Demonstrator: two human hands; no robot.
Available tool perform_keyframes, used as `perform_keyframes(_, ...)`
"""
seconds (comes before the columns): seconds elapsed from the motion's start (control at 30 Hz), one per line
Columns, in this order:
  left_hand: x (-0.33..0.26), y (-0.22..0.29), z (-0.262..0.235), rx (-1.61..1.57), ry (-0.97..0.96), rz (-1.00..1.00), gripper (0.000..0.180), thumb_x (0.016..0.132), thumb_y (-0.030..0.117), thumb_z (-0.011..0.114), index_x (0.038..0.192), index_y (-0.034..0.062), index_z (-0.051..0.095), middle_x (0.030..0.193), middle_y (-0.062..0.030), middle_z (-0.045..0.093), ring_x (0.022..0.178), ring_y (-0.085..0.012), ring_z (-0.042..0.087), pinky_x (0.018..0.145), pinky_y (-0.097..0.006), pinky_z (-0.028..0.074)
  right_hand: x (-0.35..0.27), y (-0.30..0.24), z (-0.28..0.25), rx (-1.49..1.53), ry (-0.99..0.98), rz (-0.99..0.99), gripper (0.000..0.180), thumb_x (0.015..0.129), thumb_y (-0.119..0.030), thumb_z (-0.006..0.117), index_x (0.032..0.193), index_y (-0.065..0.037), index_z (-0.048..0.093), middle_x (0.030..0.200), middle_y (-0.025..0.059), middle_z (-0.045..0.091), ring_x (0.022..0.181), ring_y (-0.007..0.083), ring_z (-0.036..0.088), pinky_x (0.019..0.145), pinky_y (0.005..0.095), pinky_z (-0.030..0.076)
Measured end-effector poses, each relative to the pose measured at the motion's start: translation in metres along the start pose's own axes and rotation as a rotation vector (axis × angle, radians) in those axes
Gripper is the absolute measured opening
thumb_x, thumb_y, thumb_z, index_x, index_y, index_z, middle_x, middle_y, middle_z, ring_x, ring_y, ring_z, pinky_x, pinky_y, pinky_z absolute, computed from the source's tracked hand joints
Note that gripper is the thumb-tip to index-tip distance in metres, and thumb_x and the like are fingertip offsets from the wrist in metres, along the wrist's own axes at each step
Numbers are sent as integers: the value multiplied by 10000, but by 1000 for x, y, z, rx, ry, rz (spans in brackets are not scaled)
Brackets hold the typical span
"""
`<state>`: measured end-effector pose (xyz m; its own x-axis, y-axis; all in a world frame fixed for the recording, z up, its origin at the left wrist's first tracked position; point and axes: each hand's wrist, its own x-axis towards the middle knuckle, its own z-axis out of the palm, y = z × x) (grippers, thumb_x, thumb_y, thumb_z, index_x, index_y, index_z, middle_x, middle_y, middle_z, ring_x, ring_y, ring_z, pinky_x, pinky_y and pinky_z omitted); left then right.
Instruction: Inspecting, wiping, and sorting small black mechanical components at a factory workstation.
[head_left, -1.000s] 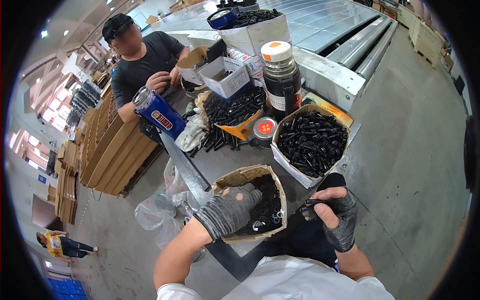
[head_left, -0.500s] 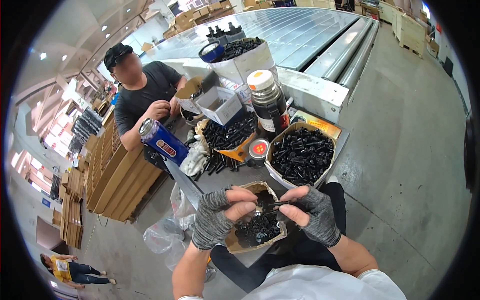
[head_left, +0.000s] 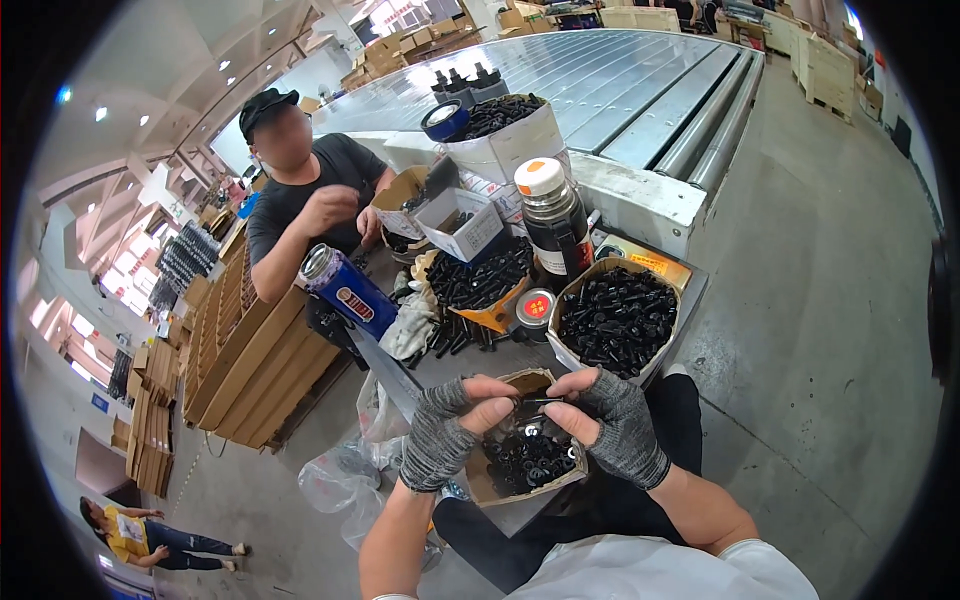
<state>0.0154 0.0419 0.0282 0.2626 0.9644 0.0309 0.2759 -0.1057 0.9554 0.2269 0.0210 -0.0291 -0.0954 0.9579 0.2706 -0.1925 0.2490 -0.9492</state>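
Plainly | bolt (head_left: pixel 540 401): black, slim | between left fingers (head_left: pixel 490 412) and right fingers (head_left: pixel 574 424)

From my remote post, I cannot tell whether the left hand (head_left: pixel 438 435) grips the slim dark part (head_left: pixel 538 401) in the right hand (head_left: pixel 628 432); fingers hide its ends. Both hands cover stretches of the near carton's (head_left: pixel 482 487) rim, and its heaped rings (head_left: pixel 545 458) are too small to count. A co-worker's (head_left: pixel 300 195) face is blurred, the legs hidden. The wearer's white shirt (head_left: pixel 640 572) runs off the lower edge.
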Motion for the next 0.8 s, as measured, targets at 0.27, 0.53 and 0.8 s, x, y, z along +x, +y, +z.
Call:
perform_keyframes(0.27,-7,-14,6,-234,120,-69,217,898,178,745,1058,34,716,994,-39,717,923,-121,642,849,-277,507,1,-6,10,-110,-27,-66,166,879,-83,738,1016,-19,671,904,57,681,803,127,663,731,276,536)
perform_keyframes(0.53,-7,-24,5,-404,100,-82,179,907,137,718,1036,27,662,948,-56,692,848,-153,630,812,-288,506,5,2,8,-134,13,-99,168,870,-71,745,1009,-11,671,896,68,688,790,128,678,704,274,544)
perform_keyframes(0.8,-15,-7,25,-197,264,32,171,928,130,715,1061,31,674,973,-22,666,899,-109,611,820,-266,496,4,-5,15,-105,-10,-64,167,874,-105,749,1000,-19,682,907,56,687,820,135,656,754,287,533)
